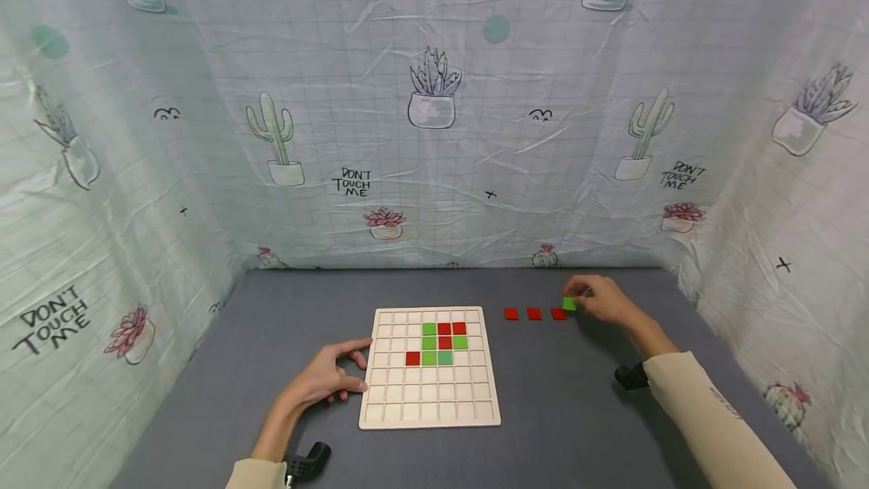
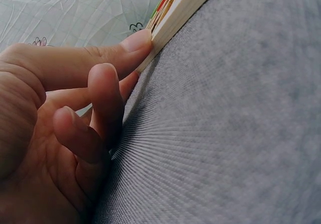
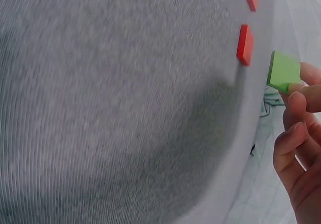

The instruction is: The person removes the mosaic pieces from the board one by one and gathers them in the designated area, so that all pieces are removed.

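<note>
A pale wooden grid board (image 1: 429, 392) lies flat on the table, with several red and green square tiles set in its upper middle cells. At its left edge, my left hand (image 1: 329, 374) touches the rim with thumb and index fingertip spread apart; the other fingers bend loosely. The left wrist view has the thumb (image 2: 113, 58) against the board's side (image 2: 175, 20). Beyond the board to the right, my right hand (image 1: 603, 299) pinches a green square tile (image 3: 284, 71), held above the table near the end of a row of red tiles (image 1: 534, 314).
Grey cloth covers the table (image 1: 543, 413). A printed curtain (image 1: 434, 172) hangs behind it and along both sides. Black straps with small devices sit at the left wrist (image 1: 308, 462) and right wrist (image 1: 631, 377).
</note>
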`<state>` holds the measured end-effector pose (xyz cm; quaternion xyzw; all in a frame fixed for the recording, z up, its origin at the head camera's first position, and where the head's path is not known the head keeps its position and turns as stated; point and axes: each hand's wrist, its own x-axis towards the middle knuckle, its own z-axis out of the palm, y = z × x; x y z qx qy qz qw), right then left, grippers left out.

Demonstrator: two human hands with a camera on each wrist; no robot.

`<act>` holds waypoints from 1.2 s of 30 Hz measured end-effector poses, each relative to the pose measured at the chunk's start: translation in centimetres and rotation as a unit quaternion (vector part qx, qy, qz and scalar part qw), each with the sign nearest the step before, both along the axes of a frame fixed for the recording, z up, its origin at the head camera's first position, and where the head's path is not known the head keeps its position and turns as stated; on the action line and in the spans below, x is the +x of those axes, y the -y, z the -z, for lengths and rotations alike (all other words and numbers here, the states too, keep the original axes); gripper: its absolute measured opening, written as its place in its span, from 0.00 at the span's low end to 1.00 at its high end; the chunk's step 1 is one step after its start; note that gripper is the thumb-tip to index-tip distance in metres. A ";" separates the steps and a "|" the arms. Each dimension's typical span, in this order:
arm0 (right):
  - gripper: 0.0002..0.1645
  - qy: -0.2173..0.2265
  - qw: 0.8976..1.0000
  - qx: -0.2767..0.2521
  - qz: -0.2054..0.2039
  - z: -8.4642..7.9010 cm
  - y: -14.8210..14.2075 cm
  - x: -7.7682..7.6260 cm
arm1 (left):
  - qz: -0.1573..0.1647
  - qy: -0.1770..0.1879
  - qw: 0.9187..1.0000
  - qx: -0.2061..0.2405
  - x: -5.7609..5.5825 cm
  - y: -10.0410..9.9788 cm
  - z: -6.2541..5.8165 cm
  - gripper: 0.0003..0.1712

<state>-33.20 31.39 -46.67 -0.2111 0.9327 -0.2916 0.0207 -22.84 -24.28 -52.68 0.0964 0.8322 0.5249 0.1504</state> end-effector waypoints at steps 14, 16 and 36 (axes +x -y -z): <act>0.13 0.009 1.000 0.015 0.014 1.2 -2.1 -0.3 | 0.004 0.000 1.000 0.002 0.0 0.1 0.0 0.49; 0.14 0.009 1.000 0.017 0.019 1.4 -2.3 -0.2 | 0.003 0.001 1.000 0.002 0.1 0.1 0.0 0.49; 0.12 -0.002 0.998 0.042 0.041 2.4 -2.4 0.1 | -0.001 -0.004 1.000 -0.008 0.0 0.0 0.1 0.49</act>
